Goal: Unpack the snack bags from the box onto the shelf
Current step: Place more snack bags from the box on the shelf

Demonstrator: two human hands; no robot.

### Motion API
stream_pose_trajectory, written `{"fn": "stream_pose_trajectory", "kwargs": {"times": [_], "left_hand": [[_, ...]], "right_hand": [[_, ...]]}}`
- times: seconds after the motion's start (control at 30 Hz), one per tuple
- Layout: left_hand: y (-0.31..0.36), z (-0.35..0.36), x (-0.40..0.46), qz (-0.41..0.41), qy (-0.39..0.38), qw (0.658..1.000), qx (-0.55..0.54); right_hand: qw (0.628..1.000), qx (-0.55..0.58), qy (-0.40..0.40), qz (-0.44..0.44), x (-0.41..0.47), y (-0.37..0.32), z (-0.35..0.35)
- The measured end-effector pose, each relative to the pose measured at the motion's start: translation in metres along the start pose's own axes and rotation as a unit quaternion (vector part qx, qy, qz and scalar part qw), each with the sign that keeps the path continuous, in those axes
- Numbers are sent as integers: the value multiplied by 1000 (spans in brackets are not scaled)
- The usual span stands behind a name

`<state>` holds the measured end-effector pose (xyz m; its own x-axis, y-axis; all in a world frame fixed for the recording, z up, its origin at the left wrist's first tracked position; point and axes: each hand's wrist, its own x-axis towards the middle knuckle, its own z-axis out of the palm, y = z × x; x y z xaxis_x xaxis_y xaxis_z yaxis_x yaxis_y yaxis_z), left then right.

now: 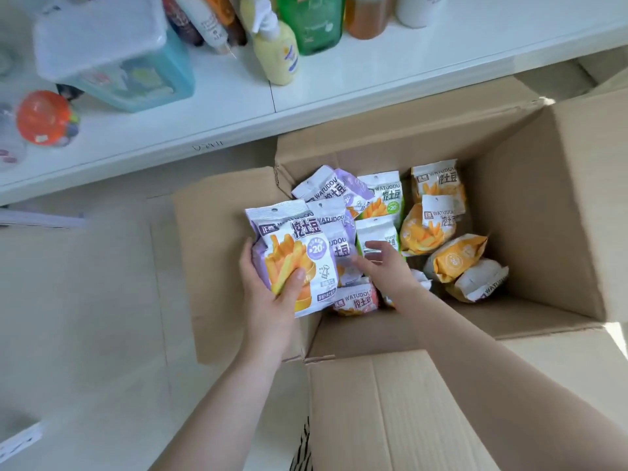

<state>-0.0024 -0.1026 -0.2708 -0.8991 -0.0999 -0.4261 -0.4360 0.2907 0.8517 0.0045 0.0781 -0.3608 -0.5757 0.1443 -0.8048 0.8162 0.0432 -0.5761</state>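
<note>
Inside the open brown cardboard box (530, 205) on the floor lie many purple, green, yellow and pink crinkly snack bags (438, 212). Over its left flap, the left hand (272, 294) holds a purple-and-white fries snack bag (292, 253), thumb pressed on its front, fingers curled behind. Beside it, the right hand (384, 266) reaches among the bags, fingers loosely spread, gripping nothing. Beyond the box, the white shelf (339, 93) carries bottles.

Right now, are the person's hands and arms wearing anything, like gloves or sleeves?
No. The left hand and right hand are bare, with no gloves, rings or bracelets showing. Both forearms are bare too, with no sleeves or watch in view. The thumbnail on the left hand is short and plain.
</note>
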Motion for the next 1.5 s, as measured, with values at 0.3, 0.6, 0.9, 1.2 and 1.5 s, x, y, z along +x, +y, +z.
{"fn": "stream_pose_trajectory", "kwargs": {"times": [0.3,0.6,0.9,1.2,1.5], "left_hand": [[-5,-9,3,-14,-16,1000,-3],[19,-8,-9,-35,-12,999,-15],[150,-44,-92,-33,-96,993,-68],[249,-110,-211,-9,-199,979,-40],[276,-177,-330,30,-198,979,-29]], "right_hand": [[987,-135,85,19,32,13,53],[982,-163,91,28,-21,-4,6],[974,223,29,9,-240,-80,-107],[959,272,-54,-53,-420,-146,-104],[964,202,-93,-145,-530,-151,-75]]}}
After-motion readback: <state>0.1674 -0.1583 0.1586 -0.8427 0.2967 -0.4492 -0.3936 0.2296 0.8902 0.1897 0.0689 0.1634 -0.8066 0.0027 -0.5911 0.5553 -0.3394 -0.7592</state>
